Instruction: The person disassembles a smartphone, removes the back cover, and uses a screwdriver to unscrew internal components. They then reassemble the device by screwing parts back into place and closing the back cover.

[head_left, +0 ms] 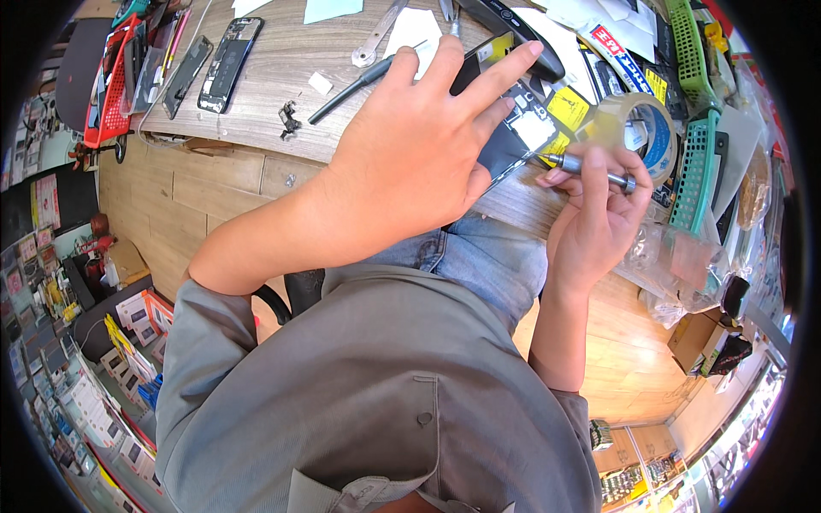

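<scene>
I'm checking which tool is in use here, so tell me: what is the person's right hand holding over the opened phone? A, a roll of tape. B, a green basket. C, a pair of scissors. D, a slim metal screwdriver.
D: the right hand pinches a slim metal screwdriver with its tip at the opened phone, which the left hand steadies; the tape roll lies untouched on the table.

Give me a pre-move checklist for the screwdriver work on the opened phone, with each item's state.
1. Left hand steadies the opened phone: ok.
2. Right hand grips the screwdriver: ok.
3. Screwdriver tip seated in a screw: cannot tell, too small.
4. Phone lies flat on the wooden table: cannot tell, hand covers it.
5. Tape roll clear of the right hand: not ok, close behind it.
</scene>
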`<state>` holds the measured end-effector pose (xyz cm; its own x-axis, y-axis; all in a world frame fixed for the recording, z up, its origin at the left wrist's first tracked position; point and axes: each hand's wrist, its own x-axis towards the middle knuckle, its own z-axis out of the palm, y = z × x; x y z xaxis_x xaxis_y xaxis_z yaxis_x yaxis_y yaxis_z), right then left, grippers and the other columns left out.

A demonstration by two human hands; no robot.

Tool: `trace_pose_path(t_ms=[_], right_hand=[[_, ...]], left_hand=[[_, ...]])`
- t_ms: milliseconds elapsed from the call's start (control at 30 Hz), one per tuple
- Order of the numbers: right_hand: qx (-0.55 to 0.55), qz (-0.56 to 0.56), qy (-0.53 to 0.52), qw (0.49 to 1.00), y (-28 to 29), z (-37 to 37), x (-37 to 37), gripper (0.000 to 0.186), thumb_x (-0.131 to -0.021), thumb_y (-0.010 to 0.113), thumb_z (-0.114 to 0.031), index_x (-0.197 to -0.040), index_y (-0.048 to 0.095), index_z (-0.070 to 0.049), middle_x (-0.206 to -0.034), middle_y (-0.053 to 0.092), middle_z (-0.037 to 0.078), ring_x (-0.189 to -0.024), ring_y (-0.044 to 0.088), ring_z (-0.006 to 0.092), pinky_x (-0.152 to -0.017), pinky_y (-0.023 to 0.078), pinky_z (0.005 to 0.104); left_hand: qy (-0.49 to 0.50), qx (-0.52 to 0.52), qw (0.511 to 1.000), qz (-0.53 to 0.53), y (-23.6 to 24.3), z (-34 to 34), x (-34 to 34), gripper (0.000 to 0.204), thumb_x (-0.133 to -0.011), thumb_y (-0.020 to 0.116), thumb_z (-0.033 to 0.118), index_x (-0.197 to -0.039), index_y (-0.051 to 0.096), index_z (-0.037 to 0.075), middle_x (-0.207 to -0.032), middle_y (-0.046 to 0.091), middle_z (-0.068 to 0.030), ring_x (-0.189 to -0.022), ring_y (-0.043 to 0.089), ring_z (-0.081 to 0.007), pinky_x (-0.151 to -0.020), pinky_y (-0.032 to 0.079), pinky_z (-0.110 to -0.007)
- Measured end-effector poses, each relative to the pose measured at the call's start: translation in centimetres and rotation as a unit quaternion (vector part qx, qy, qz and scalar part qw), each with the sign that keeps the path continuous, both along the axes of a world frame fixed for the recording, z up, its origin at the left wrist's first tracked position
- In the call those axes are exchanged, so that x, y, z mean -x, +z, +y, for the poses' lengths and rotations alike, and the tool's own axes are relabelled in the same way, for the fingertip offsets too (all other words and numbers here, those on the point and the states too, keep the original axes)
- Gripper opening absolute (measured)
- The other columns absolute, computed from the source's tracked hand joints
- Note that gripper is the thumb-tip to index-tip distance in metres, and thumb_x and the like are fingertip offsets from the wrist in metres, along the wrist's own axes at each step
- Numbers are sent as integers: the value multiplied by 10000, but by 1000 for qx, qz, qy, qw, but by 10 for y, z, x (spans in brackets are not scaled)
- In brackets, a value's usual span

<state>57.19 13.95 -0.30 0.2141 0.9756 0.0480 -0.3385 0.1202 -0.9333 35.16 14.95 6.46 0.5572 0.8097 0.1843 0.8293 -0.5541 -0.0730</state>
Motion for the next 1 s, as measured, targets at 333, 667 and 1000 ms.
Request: trace_pose_path(t_ms=[333, 667, 1000], right_hand=[[-7, -16, -4, 1000, -3, 0, 0, 347, -1141, 697, -20, -1411, 482, 12, -1135, 787, 255, -752, 776, 270, -720, 690, 432], [-5, -60, -15, 998, 6, 1, 11, 389, -1125, 724, -7, -1415, 467, 18, -1108, 778, 229, -812, 793, 244, -767, 698, 402], [-63, -157, -6, 986, 14, 23, 25, 400, -1081, 768, 44, -1374, 497, 47, -1137, 741, 178, -854, 768, 175, -751, 678, 313]], left_hand=[[-3, -6, 1000, -13, -3, 1, -2, 550, -916, 780, 394, -1329, 845, 37, -1780, 484, -50, -1271, 563, -322, -960, 493, -464], [2, -144, 990, 16, -36, 8, 4, 415, -921, 760, 260, -1263, 864, 49, -1726, 557, -78, -1225, 587, -311, -925, 503, -424], [-31, 32, 999, 0, 19, 5, 1, 441, -933, 731, 241, -1241, 824, -60, -1631, 597, -282, -1148, 620, -355, -920, 549, -395]])
